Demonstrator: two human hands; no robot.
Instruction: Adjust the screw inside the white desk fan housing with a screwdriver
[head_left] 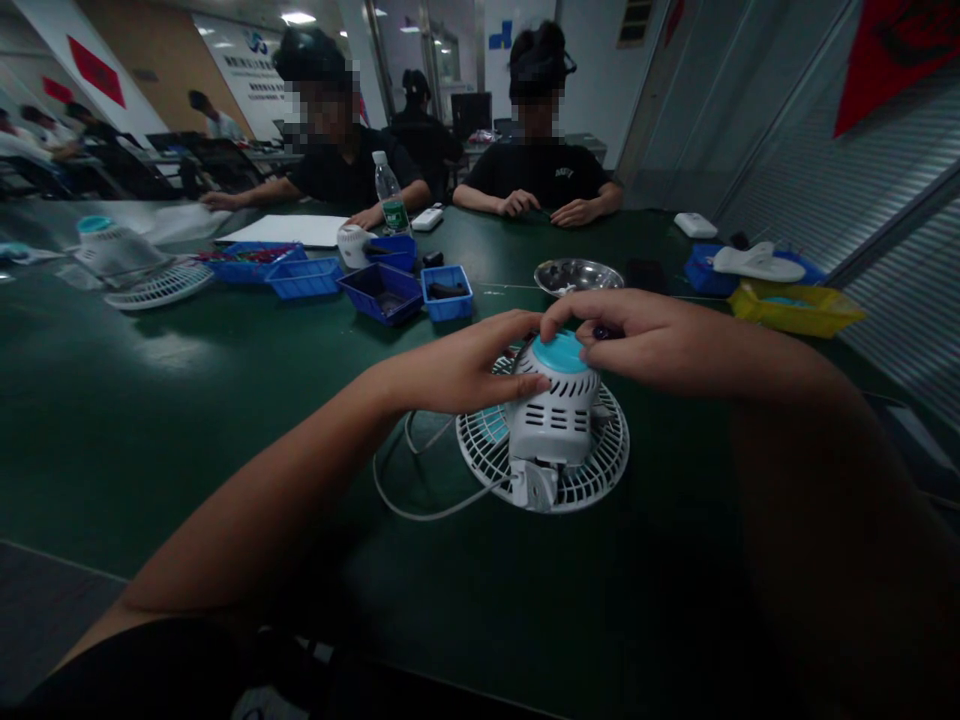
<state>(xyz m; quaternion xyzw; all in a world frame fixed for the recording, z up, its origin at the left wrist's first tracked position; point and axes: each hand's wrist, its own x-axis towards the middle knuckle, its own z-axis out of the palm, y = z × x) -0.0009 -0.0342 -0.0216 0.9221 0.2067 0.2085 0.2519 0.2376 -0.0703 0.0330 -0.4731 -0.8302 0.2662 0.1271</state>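
A small white electric fan (553,415) lies on its round grille (604,470), with its slotted motor housing upward and a light-blue cap (561,352) on top. My left hand (480,365) grips the housing from the left, with its thumb on the near side and its fingers round the back. Over the cap's right side, my right hand (637,335) is closed, its index finger bent onto the cap. A small dark thing (602,333) shows among the right fingers; its kind is hidden. A white power cord (420,517) loops out to the left.
Several blue bins (382,292) stand beyond my left hand. A metal bowl (577,275) sits behind the fan, and a yellow bin (799,308) is at right. Another fan (124,260) lies far left. Two people sit across the green table (247,400), near a water bottle (391,200).
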